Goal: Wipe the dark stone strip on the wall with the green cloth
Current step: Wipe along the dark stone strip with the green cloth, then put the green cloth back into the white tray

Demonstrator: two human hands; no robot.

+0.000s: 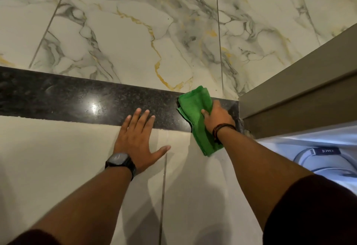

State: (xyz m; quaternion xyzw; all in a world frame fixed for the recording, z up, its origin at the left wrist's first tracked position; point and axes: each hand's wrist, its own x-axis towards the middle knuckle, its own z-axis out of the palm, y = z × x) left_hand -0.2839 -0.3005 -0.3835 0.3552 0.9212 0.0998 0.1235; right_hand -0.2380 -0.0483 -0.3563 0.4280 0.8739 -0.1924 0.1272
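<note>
A dark speckled stone strip (81, 100) runs across the wall from the left edge to a grey-brown frame at the right. My right hand (217, 118) presses the folded green cloth (195, 109) against the strip's right end; the cloth hangs down below the strip onto the plain tile. My left hand (138, 140) lies flat on the wall with fingers spread, fingertips on the strip's lower edge and palm on the beige tile. It holds nothing. A black watch sits on the left wrist and dark bands on the right wrist.
White marble tiles with grey and gold veins (135, 32) cover the wall above the strip. Plain beige tiles (58, 157) lie below it. A grey-brown frame (297, 90) closes off the right side. A white appliance with a dark label (328, 154) sits at the lower right.
</note>
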